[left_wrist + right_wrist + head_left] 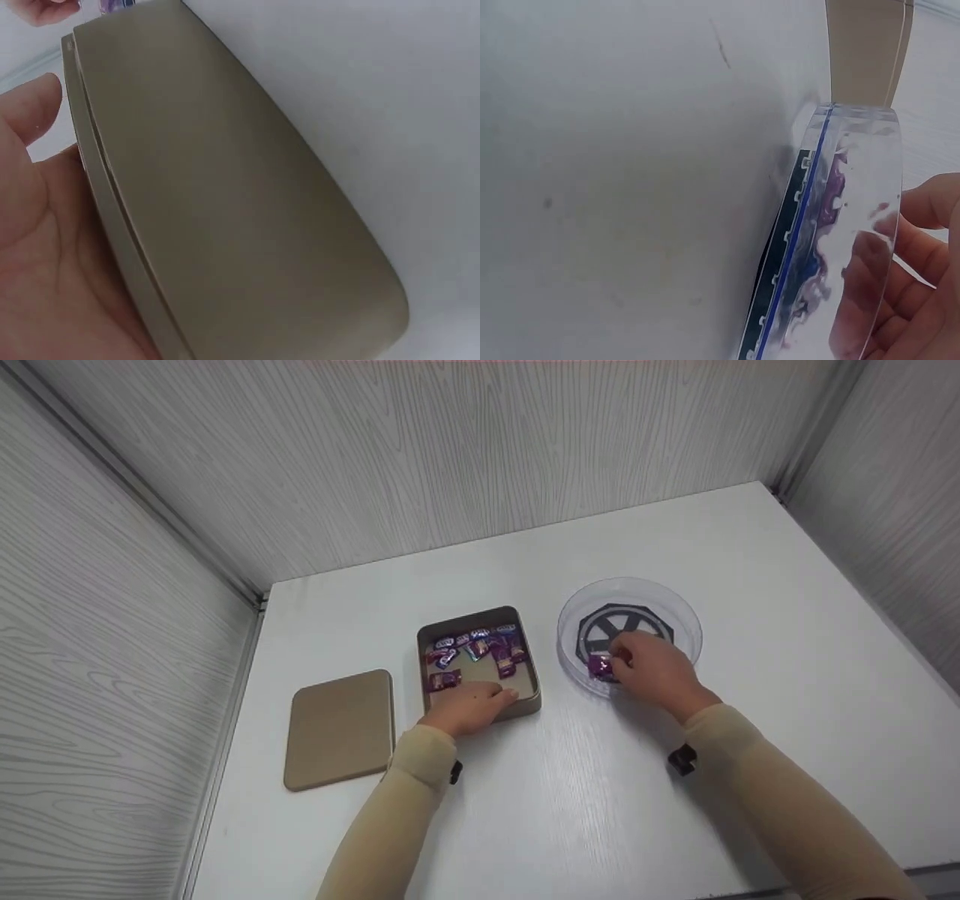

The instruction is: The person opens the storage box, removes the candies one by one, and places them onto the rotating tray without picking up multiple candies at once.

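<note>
so it's the head camera up high, facing forward and down, far enough back for the white table (517,817), both arms and the walls! left wrist sits low, rolled sideways, right up on the brown tin (529,706), with the right hand (654,666) peeking in beyond. right wrist, low and tilted too, stares close at the clear dish (566,624), sharing that tin behind.

A booth-like workspace, with grey wood-grain panels (450,457) round a plain white table (555,802).
</note>
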`<action>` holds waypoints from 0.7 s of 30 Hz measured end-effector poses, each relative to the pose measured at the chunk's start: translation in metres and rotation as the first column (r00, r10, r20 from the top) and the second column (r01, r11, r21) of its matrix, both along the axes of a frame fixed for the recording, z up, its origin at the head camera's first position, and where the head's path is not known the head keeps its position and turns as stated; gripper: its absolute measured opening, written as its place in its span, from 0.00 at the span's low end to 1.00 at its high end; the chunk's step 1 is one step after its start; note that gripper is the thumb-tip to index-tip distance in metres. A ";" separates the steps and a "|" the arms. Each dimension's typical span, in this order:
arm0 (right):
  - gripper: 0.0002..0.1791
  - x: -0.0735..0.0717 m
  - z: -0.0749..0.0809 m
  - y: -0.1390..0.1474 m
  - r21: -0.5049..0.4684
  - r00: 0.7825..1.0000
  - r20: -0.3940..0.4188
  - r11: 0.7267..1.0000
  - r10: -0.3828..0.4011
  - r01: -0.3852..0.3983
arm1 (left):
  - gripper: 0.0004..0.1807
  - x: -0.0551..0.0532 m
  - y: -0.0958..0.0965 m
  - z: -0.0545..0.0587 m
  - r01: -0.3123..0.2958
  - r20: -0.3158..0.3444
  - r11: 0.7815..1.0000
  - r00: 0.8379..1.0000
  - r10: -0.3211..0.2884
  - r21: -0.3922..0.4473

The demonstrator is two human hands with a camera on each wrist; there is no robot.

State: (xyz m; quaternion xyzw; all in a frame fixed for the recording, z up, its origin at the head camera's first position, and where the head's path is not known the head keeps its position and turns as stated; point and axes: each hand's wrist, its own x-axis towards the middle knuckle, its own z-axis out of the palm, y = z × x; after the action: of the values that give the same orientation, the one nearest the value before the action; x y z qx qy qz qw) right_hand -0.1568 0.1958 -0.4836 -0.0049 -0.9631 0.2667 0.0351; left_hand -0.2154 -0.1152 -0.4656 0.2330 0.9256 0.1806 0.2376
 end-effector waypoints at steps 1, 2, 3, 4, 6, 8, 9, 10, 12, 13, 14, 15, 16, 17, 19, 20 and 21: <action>0.10 0.000 0.000 0.000 -0.003 1.000 0.001 1.000 -0.001 0.001 | 0.31 0.000 0.003 0.000 0.015 0.000 1.000 1.000 -0.015 0.005; 0.10 0.001 0.001 0.000 -0.005 1.000 0.000 1.000 0.000 0.000 | 0.31 0.000 0.007 0.000 0.034 -0.004 0.999 0.999 -0.034 0.008; 0.10 0.001 0.001 -0.001 -0.007 1.000 0.000 1.000 0.000 0.000 | 0.31 0.000 0.010 0.000 0.051 -0.007 0.999 0.999 -0.051 0.012; 0.10 0.001 0.002 -0.001 -0.007 1.000 -0.002 1.000 0.001 -0.001 | 0.31 0.000 0.013 0.001 0.062 -0.006 0.998 0.998 -0.062 0.019; 0.10 0.002 0.003 -0.002 -0.007 1.000 -0.006 1.000 0.003 -0.003 | 0.31 0.001 0.017 0.002 0.084 -0.002 0.996 0.996 -0.084 0.033; 0.11 0.002 0.003 -0.002 -0.010 1.000 -0.011 1.000 0.004 -0.004 | 0.31 0.001 0.019 0.002 0.101 0.004 0.994 0.995 -0.102 0.045; 0.11 0.002 0.004 -0.002 -0.012 1.000 -0.013 1.000 0.003 -0.003 | 0.31 0.001 0.019 0.002 0.103 0.008 0.994 0.995 -0.104 0.047; 0.11 0.003 0.004 -0.002 -0.014 1.000 -0.015 1.000 0.001 -0.002 | 0.32 0.001 0.019 0.003 0.102 0.009 0.994 0.995 -0.103 0.047; 0.11 0.003 0.005 -0.002 -0.018 1.000 -0.021 1.000 0.002 -0.002 | 0.32 0.000 0.017 0.003 0.081 0.005 0.996 0.997 -0.081 0.038; 0.11 0.003 0.005 -0.002 -0.022 1.000 -0.023 1.000 0.003 -0.003 | 0.32 0.000 0.015 0.003 0.061 0.008 0.998 0.998 -0.061 0.031; 0.11 0.003 0.005 -0.003 -0.024 1.000 -0.024 1.000 0.001 -0.002 | 0.33 -0.001 0.012 0.004 0.038 0.006 0.999 0.999 -0.038 0.019; 0.11 0.003 0.005 -0.003 -0.026 1.000 -0.025 1.000 0.002 -0.002 | 0.33 -0.001 0.010 0.004 0.010 0.006 1.000 1.000 -0.010 0.003; 0.11 0.003 0.005 -0.003 -0.029 1.000 -0.025 1.000 0.000 -0.001 | 0.34 -0.001 0.007 0.005 -0.020 0.007 1.000 1.000 0.020 -0.013; 0.11 0.003 0.005 -0.003 -0.034 1.000 -0.024 0.999 0.001 -0.002 | 0.35 -0.002 0.003 0.005 -0.046 0.008 0.999 0.999 0.046 -0.030; 0.12 0.002 0.006 -0.004 -0.039 1.000 -0.021 0.999 0.004 -0.005 | 0.37 -0.003 -0.002 0.005 -0.078 0.011 0.995 0.997 0.079 -0.060; 0.12 0.002 0.006 -0.004 -0.041 1.000 -0.020 0.999 0.006 -0.007 | 0.38 -0.003 -0.005 0.006 -0.088 0.009 0.994 0.996 0.089 -0.071; 0.13 0.002 0.006 -0.005 -0.043 1.000 -0.020 0.999 0.011 -0.012 | 0.38 -0.004 -0.007 0.006 -0.097 0.008 0.992 0.995 0.098 -0.078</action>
State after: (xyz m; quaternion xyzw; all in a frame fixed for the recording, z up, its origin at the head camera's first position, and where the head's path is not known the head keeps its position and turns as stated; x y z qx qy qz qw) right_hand -0.1547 0.1908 -0.4773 0.0024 -0.9568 0.2875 0.0429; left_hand -0.2194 -0.1221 -0.4598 0.1772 0.9407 0.1573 0.2426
